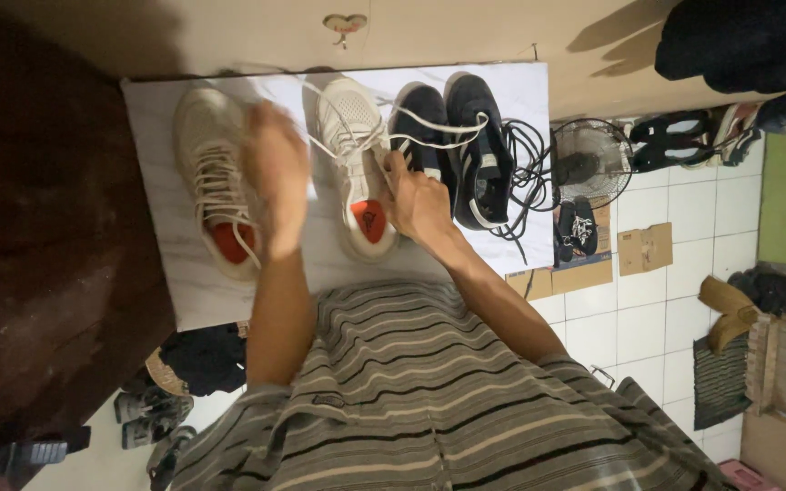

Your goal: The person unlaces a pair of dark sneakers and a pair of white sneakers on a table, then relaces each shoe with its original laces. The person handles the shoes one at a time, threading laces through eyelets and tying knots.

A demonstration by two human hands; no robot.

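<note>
Cream mesh formed the upper of the sneaker point(354, 164) under the right hand point(418, 202), which was closed in a pinch on that shoe's white lace point(429, 136) beside the tongue; the lace ran in a loop away from the fingers and across the dark shoes beyond. The left hand point(277, 177) was raised between the two cream shoes, blurred, fingers loosely extended and grasping nothing that could be made out. Just outside the left hand lay the second cream sneaker point(214, 186), laces slack, orange insole showing. Outside the right hand stood a pair of dark sneakers point(455, 150) with white stripes. All four shoes rested on a white marble-patterned tabletop point(161, 273). Further past the right hand, black cable point(528, 173) trailed off the table edge toward a small floor fan point(590, 162) on white tiles. Flattened cardboard point(644, 248) lay near the fan.
</note>
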